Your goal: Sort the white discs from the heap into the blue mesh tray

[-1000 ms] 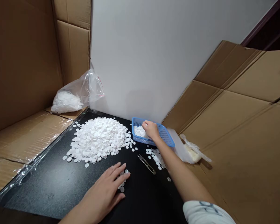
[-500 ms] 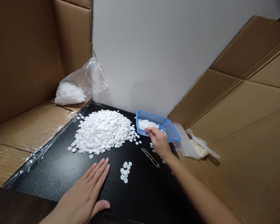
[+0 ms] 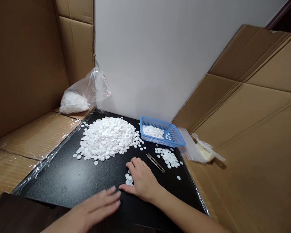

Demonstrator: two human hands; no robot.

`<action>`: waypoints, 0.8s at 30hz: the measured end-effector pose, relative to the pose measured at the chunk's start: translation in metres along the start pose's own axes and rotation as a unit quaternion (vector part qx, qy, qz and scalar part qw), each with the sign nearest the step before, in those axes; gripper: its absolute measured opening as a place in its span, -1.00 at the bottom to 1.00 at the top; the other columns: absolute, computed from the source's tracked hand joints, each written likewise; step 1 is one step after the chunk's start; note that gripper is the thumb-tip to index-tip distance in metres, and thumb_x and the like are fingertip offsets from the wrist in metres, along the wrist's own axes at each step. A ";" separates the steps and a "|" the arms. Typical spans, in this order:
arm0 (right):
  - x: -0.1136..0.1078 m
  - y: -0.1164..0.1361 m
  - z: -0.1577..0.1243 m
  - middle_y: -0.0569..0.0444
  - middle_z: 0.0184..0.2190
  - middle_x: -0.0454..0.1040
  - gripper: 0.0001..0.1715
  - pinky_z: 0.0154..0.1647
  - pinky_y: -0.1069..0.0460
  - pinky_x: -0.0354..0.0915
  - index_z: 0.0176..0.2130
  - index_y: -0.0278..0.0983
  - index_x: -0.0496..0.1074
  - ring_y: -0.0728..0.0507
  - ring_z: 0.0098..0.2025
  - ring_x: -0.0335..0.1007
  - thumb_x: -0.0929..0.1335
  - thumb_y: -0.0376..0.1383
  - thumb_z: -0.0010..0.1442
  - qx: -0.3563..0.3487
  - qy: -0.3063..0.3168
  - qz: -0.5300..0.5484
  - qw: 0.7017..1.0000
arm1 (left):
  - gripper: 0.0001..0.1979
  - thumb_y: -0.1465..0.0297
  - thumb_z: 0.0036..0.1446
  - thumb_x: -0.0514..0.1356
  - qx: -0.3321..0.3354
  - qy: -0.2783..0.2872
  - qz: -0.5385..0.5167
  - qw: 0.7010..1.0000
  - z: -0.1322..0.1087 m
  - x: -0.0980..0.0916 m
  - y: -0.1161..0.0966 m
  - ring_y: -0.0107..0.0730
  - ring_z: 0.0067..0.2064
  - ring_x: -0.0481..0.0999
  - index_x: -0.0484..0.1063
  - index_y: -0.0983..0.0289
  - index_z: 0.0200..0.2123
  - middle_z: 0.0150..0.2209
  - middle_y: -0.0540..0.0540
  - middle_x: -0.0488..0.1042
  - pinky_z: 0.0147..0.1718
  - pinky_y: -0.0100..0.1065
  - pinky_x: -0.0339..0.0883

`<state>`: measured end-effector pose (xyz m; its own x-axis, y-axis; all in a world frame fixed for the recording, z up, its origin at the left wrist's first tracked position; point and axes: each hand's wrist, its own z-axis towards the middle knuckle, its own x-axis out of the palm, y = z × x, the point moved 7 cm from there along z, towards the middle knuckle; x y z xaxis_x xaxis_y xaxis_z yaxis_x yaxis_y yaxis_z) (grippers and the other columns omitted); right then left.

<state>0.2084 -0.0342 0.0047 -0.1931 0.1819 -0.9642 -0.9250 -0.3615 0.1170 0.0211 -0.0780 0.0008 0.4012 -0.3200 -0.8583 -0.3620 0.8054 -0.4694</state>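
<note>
My right hand (image 3: 142,178) lies on the black tabletop (image 3: 70,178) with fingers curled over a small cluster of white discs (image 3: 128,178); whether it holds any is hidden. My left hand (image 3: 99,206) rests flat near the front edge, fingers stretched out and slightly blurred, holding nothing. A big heap of white discs (image 3: 106,137) sits behind them. A blue mesh basket (image 3: 177,137) at the back right holds more discs. A smaller patch of discs (image 3: 168,157) lies in front of the basket. Metal thread snips (image 3: 155,162) lie just right of my right hand.
A clear plastic bag of white discs (image 3: 74,102) sits at the back left on cardboard. Another clear bag with pale contents (image 3: 202,152) lies right of the basket. Flattened cardboard (image 3: 252,129) surrounds the tabletop on both sides; a white wall stands behind.
My right hand left the blue basket and came back to the small cluster of discs near the front. My left hand slid off that cluster toward the front edge.
</note>
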 end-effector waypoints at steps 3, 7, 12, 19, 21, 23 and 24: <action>0.002 0.005 0.013 -0.07 -0.22 0.44 -0.37 -0.34 -0.08 0.40 -0.17 -0.29 0.39 -0.27 -0.21 0.41 0.35 0.21 0.17 -0.012 0.032 -0.061 0.998 | -0.05 -0.13 0.10 0.15 0.030 -0.034 0.117 0.992 0.010 -0.014 0.014 0.00 0.26 0.38 -0.17 0.03 0.42 0.35 0.13 0.20 0.16 -0.10 0.38; 0.005 0.007 0.021 -0.02 -0.23 0.44 -0.62 -0.51 0.04 0.26 -0.14 -0.24 0.33 -0.20 -0.27 0.46 0.27 0.02 0.36 0.008 0.055 -0.112 0.992 | 0.04 -0.14 0.07 0.18 0.090 -0.017 0.134 0.987 0.016 -0.013 0.001 -0.03 0.25 0.40 -0.23 0.14 0.43 0.32 0.18 0.24 0.16 -0.16 0.39; 0.016 0.011 0.017 0.04 -0.31 0.47 -0.76 -0.62 0.06 0.03 -0.22 -0.25 0.33 -0.07 -0.52 0.48 0.20 -0.19 0.45 0.029 0.043 -0.152 0.987 | -0.14 -0.05 0.17 0.18 0.094 0.028 0.113 0.989 0.018 -0.011 -0.019 -0.09 0.21 0.45 -0.09 0.03 0.41 0.28 0.04 0.32 0.09 -0.14 0.47; 0.019 0.014 0.008 0.10 -0.56 0.45 -0.65 -0.62 0.05 -0.08 -0.42 -0.26 0.32 -0.07 -0.58 0.46 0.23 -0.25 0.42 -0.010 -0.033 -0.152 0.988 | -0.19 -0.02 0.19 0.19 0.062 0.025 0.096 0.993 0.015 -0.012 -0.014 -0.07 0.26 0.37 -0.08 -0.03 0.40 0.32 0.03 0.24 0.15 -0.08 0.41; 0.018 0.016 0.006 0.11 -0.56 0.45 -0.64 -0.61 0.05 -0.09 -0.45 -0.25 0.31 -0.05 -0.57 0.44 0.25 -0.24 0.40 -0.035 -0.049 -0.146 0.987 | -0.16 -0.05 0.17 0.18 0.048 -0.002 0.106 0.993 0.013 -0.010 -0.006 -0.04 0.27 0.37 -0.09 -0.01 0.41 0.34 0.07 0.21 0.14 -0.07 0.42; 0.016 0.018 0.005 0.11 -0.55 0.46 -0.63 -0.60 0.04 -0.11 -0.46 -0.25 0.31 -0.03 -0.56 0.43 0.26 -0.24 0.39 -0.054 -0.065 -0.142 0.986 | -0.11 -0.08 0.14 0.17 0.032 -0.041 0.117 0.992 0.013 -0.009 0.004 0.01 0.27 0.37 -0.13 0.02 0.42 0.35 0.13 0.20 0.13 -0.06 0.42; 0.015 0.019 0.004 0.11 -0.54 0.46 -0.63 -0.60 0.04 -0.12 -0.47 -0.26 0.31 -0.02 -0.56 0.43 0.26 -0.25 0.38 -0.060 -0.073 -0.141 0.985 | -0.08 -0.09 0.14 0.16 0.026 -0.052 0.124 0.991 0.014 -0.008 0.009 0.02 0.27 0.37 -0.16 0.03 0.43 0.36 0.15 0.20 0.13 -0.06 0.41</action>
<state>0.1869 -0.0344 -0.0066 0.0133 0.4174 -0.9086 -0.9049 -0.3815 -0.1885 0.0264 -0.0609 0.0061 0.3910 -0.0575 -0.9186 -0.4184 0.8779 -0.2331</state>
